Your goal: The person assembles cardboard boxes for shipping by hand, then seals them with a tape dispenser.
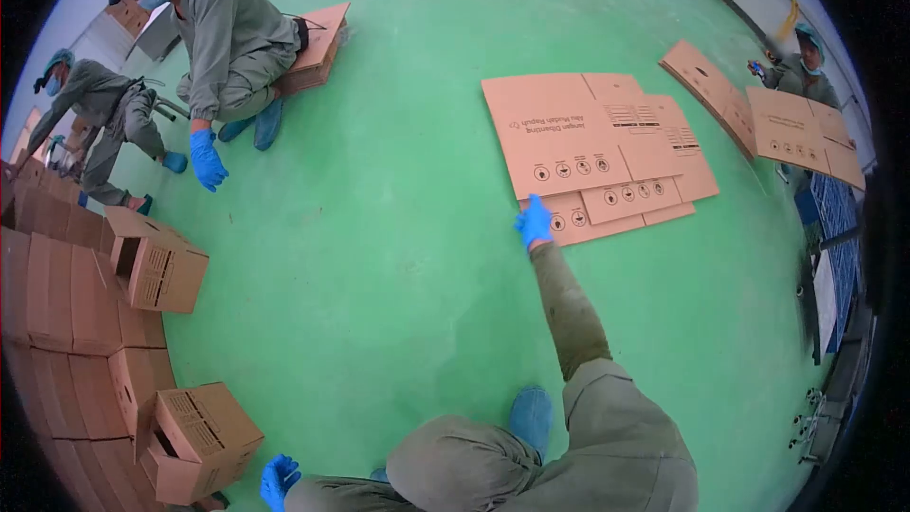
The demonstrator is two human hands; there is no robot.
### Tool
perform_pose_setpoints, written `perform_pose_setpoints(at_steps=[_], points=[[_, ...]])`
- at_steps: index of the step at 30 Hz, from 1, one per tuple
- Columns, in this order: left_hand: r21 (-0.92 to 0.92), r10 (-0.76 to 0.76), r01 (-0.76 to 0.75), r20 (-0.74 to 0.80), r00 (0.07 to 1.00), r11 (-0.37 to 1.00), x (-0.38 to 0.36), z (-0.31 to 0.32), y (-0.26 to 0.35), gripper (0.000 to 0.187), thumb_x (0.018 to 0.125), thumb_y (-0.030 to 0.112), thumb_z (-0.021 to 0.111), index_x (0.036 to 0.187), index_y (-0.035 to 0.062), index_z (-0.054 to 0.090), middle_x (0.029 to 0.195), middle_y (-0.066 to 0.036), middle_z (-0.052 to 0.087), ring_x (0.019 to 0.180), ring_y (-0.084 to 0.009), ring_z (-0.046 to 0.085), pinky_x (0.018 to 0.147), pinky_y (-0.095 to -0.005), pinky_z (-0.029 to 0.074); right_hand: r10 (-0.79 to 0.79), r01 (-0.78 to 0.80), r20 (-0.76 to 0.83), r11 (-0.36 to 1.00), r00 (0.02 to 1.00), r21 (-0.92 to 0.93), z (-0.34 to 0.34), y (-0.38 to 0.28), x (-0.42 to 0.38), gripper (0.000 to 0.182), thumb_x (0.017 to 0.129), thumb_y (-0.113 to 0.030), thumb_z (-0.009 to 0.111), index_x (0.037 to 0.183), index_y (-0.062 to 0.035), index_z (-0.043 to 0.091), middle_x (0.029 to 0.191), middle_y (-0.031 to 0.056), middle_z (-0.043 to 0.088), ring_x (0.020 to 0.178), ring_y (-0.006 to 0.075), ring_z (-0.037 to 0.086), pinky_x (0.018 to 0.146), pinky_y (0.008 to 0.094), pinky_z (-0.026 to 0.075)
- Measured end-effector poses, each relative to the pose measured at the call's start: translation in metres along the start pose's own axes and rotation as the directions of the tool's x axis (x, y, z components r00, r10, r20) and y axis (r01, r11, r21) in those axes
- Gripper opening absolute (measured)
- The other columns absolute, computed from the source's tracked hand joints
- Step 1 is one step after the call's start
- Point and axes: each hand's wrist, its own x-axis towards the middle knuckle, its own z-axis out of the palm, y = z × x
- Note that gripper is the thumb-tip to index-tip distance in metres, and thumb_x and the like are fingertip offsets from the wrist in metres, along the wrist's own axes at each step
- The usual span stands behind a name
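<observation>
My right hand (534,220), in a blue glove, reaches forward with its fingers closed on the near-left corner of a flattened carton (550,128). This carton is printed with text and a row of round symbols. It lies on top of more flattened cartons (630,201), which are fanned out on the floor. At the bottom left, my left hand (278,482), also gloved in blue, is beside my knee with its fingers apart and holds nothing. A folded-up carton (210,431) with an open end stands just to the left of it.
Stacked cartons (71,294) line the left side, with another open-ended carton (171,270) beside them. A co-worker (237,38) sits on flattened cardboard; another person (95,114) bends behind. At right, a person (806,71) is behind flat cartons (791,128), near a blue rack (834,237).
</observation>
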Motion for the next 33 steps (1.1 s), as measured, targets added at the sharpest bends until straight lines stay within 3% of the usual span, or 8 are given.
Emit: perform_pose_setpoints(at_steps=[6, 9, 15, 18, 24, 27, 30, 33], points=[[0.165, 0.172, -0.184, 0.084, 0.982, 0.969, -0.038, 0.03, 0.025, 0.04, 0.093, 0.037, 0.052, 0.109, 0.0025, 0.065, 0.097, -0.014, 0.068, 0.086, -0.0257, 0.067, 0.074, -0.0377, 0.053, 0.014, 0.021, -0.094, 0.929, 0.995, 0.368, 0.017, -0.015, 0.048, 0.038, 0.093, -0.04, 0.058, 0.104, -0.0036, 0.062, 0.087, 0.0074, 0.067, 0.059, 0.0167, 0.058, 0.047, 0.032, 0.045], [0.032, 0.058, -0.06, 0.067, 0.996, 0.998, -0.026, 0.021, 0.006, 0.041, 0.094, 0.036, 0.051, 0.109, 0.0014, 0.065, 0.098, -0.015, 0.068, 0.087, -0.0269, 0.067, 0.076, -0.0383, 0.053, -0.178, 0.185, -0.08, 0.979, 0.981, 0.084, 0.034, -0.03, 0.017, 0.038, 0.091, -0.033, 0.063, 0.11, -0.0004, 0.06, 0.09, 0.0087, 0.067, 0.069, 0.0186, 0.064, 0.058, 0.0328, 0.052], [0.009, 0.132, -0.136, 0.191, 0.973, 0.991, -0.018, 0.041, 0.014, 0.042, 0.097, 0.036, 0.052, 0.114, -0.0011, 0.063, 0.102, -0.015, 0.068, 0.088, -0.0252, 0.067, 0.075, -0.0365, 0.054, -0.051, -0.147, 0.339, 0.834, 0.939, 0.532, 0.047, -0.011, -0.128, 0.044, 0.092, -0.028, 0.064, 0.127, -0.0055, 0.053, 0.121, 0.0075, 0.06, 0.104, 0.0185, 0.06, 0.084, 0.0326, 0.052], [0.067, 0.187, -0.211, 0.26, 0.947, 0.975, -0.023, 0.054, 0.028, 0.04, 0.098, 0.032, 0.05, 0.115, -0.0015, 0.063, 0.102, -0.014, 0.068, 0.089, -0.0233, 0.067, 0.076, -0.0341, 0.053, -0.099, -0.058, 0.257, 0.838, 0.961, 0.543, 0.051, 0.011, -0.14, 0.045, 0.093, -0.025, 0.063, 0.132, -0.0064, 0.05, 0.128, 0.0053, 0.056, 0.114, 0.0183, 0.057, 0.09, 0.0344, 0.052], [0.154, 0.267, -0.349, 0.394, 0.88, 0.924, 0.013, 0.067, 0.051, 0.047, 0.101, 0.038, 0.042, 0.116, -0.0008, 0.062, 0.105, -0.013, 0.068, 0.096, -0.0204, 0.065, 0.082, -0.0353, 0.05, -0.084, -0.085, 0.45, 0.936, 0.889, 0.342, 0.059, -0.032, -0.283, 0.052, 0.094, -0.024, 0.062, 0.139, -0.0048, 0.044, 0.135, 0.0075, 0.053, 0.122, 0.0202, 0.053, 0.101, 0.0374, 0.047], [-0.055, 0.093, -0.075, 0.546, 0.833, 0.996, 0.068, 0.083, 0.077, 0.067, 0.098, 0.058, 0.034, 0.126, 0.0008, 0.057, 0.113, -0.013, 0.066, 0.103, -0.024, 0.063, 0.088, -0.0381, 0.048, -0.036, -0.154, 0.63, 0.957, 0.776, 0.244, 0.033, -0.041, -0.357, 0.053, 0.094, -0.023, 0.061, 0.139, -0.0016, 0.043, 0.139, 0.0093, 0.05, 0.125, 0.0215, 0.051, 0.104, 0.0394, 0.043], [-0.257, 0.073, 0.269, 0.835, 0.546, 0.928, 0.103, 0.113, 0.145, 0.093, 0.089, 0.076, 0.026, 0.136, -0.0011, 0.048, 0.126, -0.017, 0.06, 0.118, -0.0288, 0.057, 0.098, -0.0438, 0.046, 0.213, -0.29, 0.762, 0.956, 0.611, -0.035, -0.036, -0.004, -0.353, 0.054, 0.093, -0.021, 0.061, 0.139, 0.0002, 0.042, 0.137, 0.011, 0.051, 0.125, 0.0239, 0.051, 0.104, 0.0399, 0.044], [-0.366, 0.164, 0.221, 0.773, 0.612, 0.904, 0.065, 0.144, 0.218, 0.078, 0.092, 0.064, 0.042, 0.132, -0.0028, 0.05, 0.123, -0.016, 0.061, 0.109, -0.0261, 0.062, 0.09, -0.0389, 0.052, 0.351, -0.049, 0.829, 0.929, 0.436, -0.368, -0.075, 0.046, -0.316, 0.055, 0.092, -0.022, 0.063, 0.138, 0.0001, 0.044, 0.134, 0.0117, 0.054, 0.121, 0.0253, 0.055, 0.1, 0.0398, 0.046]])
